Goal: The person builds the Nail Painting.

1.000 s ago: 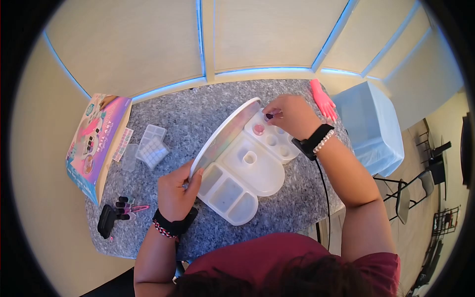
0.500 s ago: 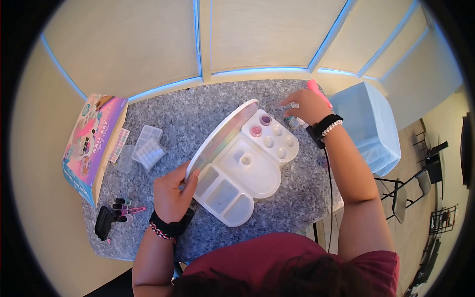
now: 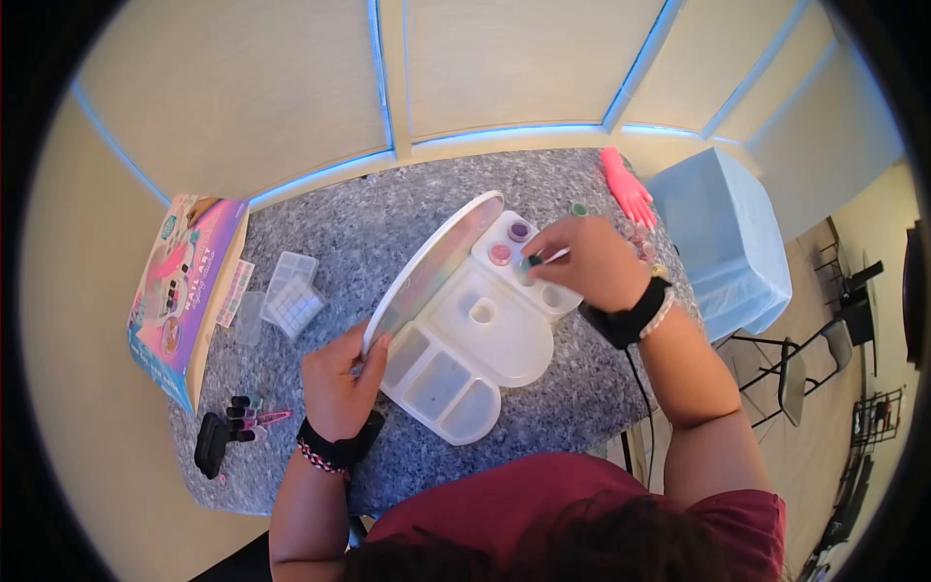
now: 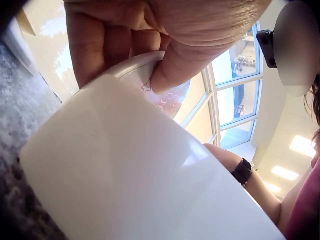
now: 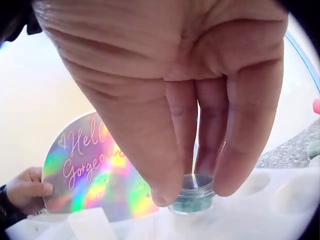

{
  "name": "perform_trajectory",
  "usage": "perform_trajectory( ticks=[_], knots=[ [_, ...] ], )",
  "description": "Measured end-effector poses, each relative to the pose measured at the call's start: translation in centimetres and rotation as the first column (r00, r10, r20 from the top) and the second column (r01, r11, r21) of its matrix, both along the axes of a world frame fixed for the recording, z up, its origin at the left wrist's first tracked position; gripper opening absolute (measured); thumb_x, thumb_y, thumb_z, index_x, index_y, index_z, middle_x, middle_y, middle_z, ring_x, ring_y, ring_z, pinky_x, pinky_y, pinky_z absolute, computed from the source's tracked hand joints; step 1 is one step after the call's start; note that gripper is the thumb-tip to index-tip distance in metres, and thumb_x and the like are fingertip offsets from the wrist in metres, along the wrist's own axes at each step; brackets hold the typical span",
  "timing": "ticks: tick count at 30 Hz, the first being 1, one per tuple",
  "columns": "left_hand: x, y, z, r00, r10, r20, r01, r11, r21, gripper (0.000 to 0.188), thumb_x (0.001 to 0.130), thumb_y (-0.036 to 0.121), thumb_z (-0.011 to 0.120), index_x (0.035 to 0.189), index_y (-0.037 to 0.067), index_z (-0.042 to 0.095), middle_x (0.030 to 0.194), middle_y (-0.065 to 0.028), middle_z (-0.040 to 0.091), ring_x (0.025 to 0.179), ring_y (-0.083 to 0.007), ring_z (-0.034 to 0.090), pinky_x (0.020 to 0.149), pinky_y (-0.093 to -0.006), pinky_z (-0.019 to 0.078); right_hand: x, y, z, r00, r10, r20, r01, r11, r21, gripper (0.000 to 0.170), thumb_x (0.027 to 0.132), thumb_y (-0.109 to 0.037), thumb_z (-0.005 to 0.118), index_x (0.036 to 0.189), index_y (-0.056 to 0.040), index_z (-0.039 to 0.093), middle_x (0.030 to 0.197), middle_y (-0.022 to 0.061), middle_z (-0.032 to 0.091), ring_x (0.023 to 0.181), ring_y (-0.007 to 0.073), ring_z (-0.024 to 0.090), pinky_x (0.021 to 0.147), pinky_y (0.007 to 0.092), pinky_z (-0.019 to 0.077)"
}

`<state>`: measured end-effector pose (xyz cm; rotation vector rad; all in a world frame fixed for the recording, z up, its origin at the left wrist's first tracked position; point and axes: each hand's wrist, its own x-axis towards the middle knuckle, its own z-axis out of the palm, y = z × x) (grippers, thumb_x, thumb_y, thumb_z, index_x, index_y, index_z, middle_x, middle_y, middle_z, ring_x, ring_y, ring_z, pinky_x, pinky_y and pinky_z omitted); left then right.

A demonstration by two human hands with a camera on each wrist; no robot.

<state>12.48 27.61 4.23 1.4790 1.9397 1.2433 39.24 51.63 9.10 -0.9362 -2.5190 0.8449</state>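
Note:
My left hand [image 3: 339, 383] grips the lower left end of an upright curved panel [image 5: 102, 172], lettered and rainbow-shiny in the right wrist view. The panel stands along the back of a white plastic tray [image 3: 524, 364] with shallow compartments and round holes. My right hand [image 3: 592, 257] pinches a small clear jar of teal glitter [image 5: 192, 202] between thumb and fingers, right at the tray's round holes. A purple jar [image 3: 520, 231] and a pink jar [image 3: 499, 254] sit in two holes beside it. In the left wrist view, white plastic [image 4: 115, 165] fills much of the foreground.
A green jar [image 3: 579, 209], a pink model hand [image 3: 628, 189] and several small jars lie at the back right. Left are a nail art box [image 3: 184, 291], clear divided cases [image 3: 294, 296], dark-capped bottles [image 3: 240, 417] and a black case [image 3: 209, 446]. A cable hangs over the front edge.
My right hand left the purple jar in its hole, reached right among the small jars, and came back over the tray with the teal jar. My left hand keeps its grip on the panel.

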Motion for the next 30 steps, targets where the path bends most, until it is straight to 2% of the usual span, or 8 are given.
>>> perform_trajectory(
  ticks=[5, 7, 11, 13, 16, 19, 23, 30],
  knots=[
    [0.1, 0.0, -0.5, 0.999, 0.013, 0.037, -0.014, 1.0, 0.027, 0.026, 0.105, 0.007, 0.071, 0.128, -0.001, 0.078, 0.094, -0.0176, 0.082, 0.085, -0.0166, 0.081, 0.077, -0.0311, 0.0619, -0.6, -1.5, -1.8, 0.999, -0.016, 0.046, 0.011, 0.994, 0.111, 0.024, 0.082, -0.004, 0.089, 0.105, -0.0009, 0.083, 0.097, 0.014, 0.08, 0.091, 0.0237, 0.077, 0.08, 0.0378, 0.0649],
    [0.2, 0.0, -0.6, 0.999, 0.009, 0.046, -0.011, 0.999, 0.04, 0.026, 0.105, 0.007, 0.071, 0.129, 0.0, 0.078, 0.095, -0.0174, 0.082, 0.086, -0.0155, 0.081, 0.077, -0.0313, 0.0621, -0.6, -1.7, -2.0, 0.999, 0.022, 0.029, -0.027, 0.98, 0.197, 0.019, 0.08, -0.011, 0.086, 0.098, -0.0053, 0.084, 0.105, 0.018, 0.079, 0.093, 0.0364, 0.076, 0.085, 0.047, 0.0603],
    [0.0, 0.0, -0.9, 0.998, 0.007, 0.065, -0.009, 1.0, 0.028, 0.027, 0.105, 0.006, 0.071, 0.129, -0.001, 0.078, 0.094, -0.0173, 0.082, 0.086, -0.0144, 0.08, 0.077, -0.031, 0.0618, -0.2, -1.1, -1.3, 0.997, 0.022, 0.07, -0.042, 0.955, 0.295, 0.019, 0.084, -0.017, 0.084, 0.101, -0.0075, 0.085, 0.103, 0.0194, 0.079, 0.094, 0.0377, 0.076, 0.086, 0.0476, 0.0594],
    [0.0, -0.1, -0.8, 0.998, 0.013, 0.067, -0.017, 0.999, 0.047, 0.026, 0.105, 0.007, 0.071, 0.129, -0.001, 0.078, 0.093, -0.0177, 0.081, 0.085, -0.0149, 0.08, 0.076, -0.0309, 0.0616, 0.7, 1.9, 0.2, 0.982, -0.168, 0.088, 0.164, 0.985, 0.045, 0.023, 0.088, -0.023, 0.082, 0.106, -0.0093, 0.086, 0.103, 0.0192, 0.08, 0.097, 0.0374, 0.076, 0.088, 0.0458, 0.0589],
    [0.1, -0.3, -0.1, 1.0, 0.022, -0.014, -0.022, 1.0, 0.023, 0.025, 0.104, 0.008, 0.071, 0.127, 0.0, 0.078, 0.089, -0.0186, 0.079, 0.081, -0.0162, 0.08, 0.074, -0.0307, 0.0602, 2.0, 7.7, -2.4, 0.881, -0.42, 0.217, 0.364, 0.896, 0.256, 0.028, 0.092, -0.028, 0.082, 0.113, -0.0103, 0.085, 0.106, 0.0156, 0.082, 0.1, 0.0372, 0.077, 0.092, 0.0473, 0.0589],
    [-0.1, -0.1, -0.7, 1.0, -0.011, 0.019, 0.009, 0.997, 0.077, 0.023, 0.105, 0.004, 0.071, 0.126, -0.004, 0.078, 0.089, -0.0055, 0.078, 0.076, -0.0027, 0.064, 0.066, -0.0238, 0.0511, 2.3, 10.3, -5.8, 0.844, -0.46, 0.277, 0.319, 0.845, 0.429, 0.027, 0.091, -0.026, 0.084, 0.112, -0.0093, 0.085, 0.105, 0.0166, 0.082, 0.102, 0.0374, 0.077, 0.093, 0.0493, 0.0591],
    [0.1, 0.0, -1.0, 0.997, -0.014, 0.076, 0.008, 0.997, 0.08, 0.023, 0.105, 0.005, 0.072, 0.125, -0.004, 0.078, 0.09, -0.0078, 0.079, 0.078, -0.0045, 0.067, 0.068, -0.0244, 0.0533, 1.4, 10.8, -5.9, 0.842, -0.449, 0.3, 0.301, 0.851, 0.431, 0.024, 0.088, -0.02, 0.085, 0.11, -0.0091, 0.085, 0.105, 0.0165, 0.082, 0.103, 0.037, 0.077, 0.094, 0.0487, 0.0595],
    [0.2, -0.2, -0.3, 0.999, -0.008, 0.045, 0.005, 0.998, 0.058, 0.023, 0.106, 0.006, 0.071, 0.126, -0.004, 0.078, 0.09, -0.0088, 0.079, 0.081, -0.0064, 0.071, 0.071, -0.0265, 0.056, 0.0, 1.5, 0.7, 0.981, -0.185, 0.06, 0.175, 0.974, 0.144, 0.024, 0.085, -0.011, 0.085, 0.108, -0.0043, 0.083, 0.103, 0.0171, 0.082, 0.098, 0.0322, 0.079, 0.087, 0.0435, 0.0622]
  ],
)
